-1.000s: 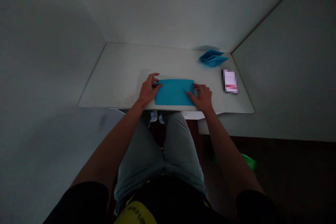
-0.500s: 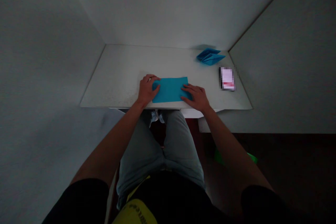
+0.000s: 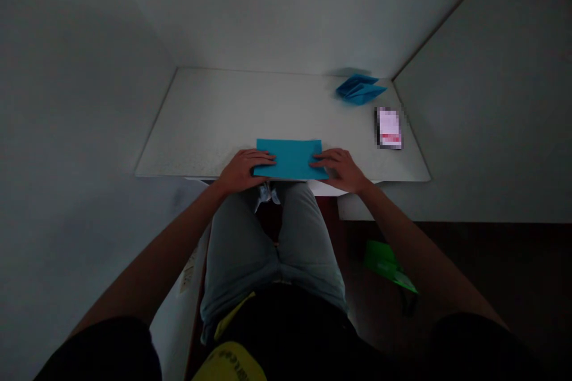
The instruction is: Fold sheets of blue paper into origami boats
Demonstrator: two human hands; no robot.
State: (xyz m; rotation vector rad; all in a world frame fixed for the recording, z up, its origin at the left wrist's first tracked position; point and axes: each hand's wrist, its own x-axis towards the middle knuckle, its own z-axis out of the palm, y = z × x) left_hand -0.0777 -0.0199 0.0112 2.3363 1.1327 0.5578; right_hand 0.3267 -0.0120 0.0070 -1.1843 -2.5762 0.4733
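A folded blue paper rectangle lies flat at the near edge of a white table. My left hand rests on its lower left corner with the fingers stretched flat over the paper. My right hand lies on its lower right corner, fingers also extended and pointing left. Both hands press the paper down at the table's front edge.
A finished blue folded paper shape sits at the far right corner of the table. A small blurred card or phone lies near the right edge. Walls close in on left, back and right. Green paper lies on the dark floor.
The blue paper has slid toward me to the table's front edge. Both hands came back with it, from its sides to its lower corners.
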